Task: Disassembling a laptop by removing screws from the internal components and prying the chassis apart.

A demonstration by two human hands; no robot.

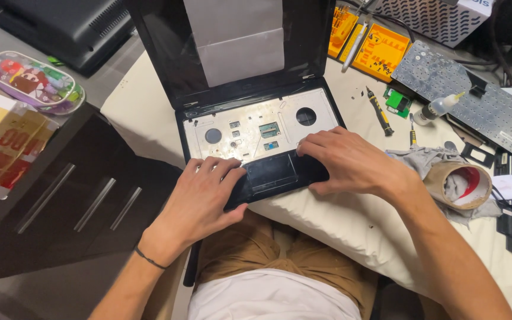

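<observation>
Both hands, left hand [200, 195] and right hand [345, 163], press flat, fingers spread, on keyboardless black laptop [256, 133].

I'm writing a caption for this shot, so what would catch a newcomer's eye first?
First, the open laptop at centre, keyboard removed, its bare metal tray showing. The left hand and right hand press on its black palm rest. At right, the detached keyboard lies face down beside a tape roll.
</observation>
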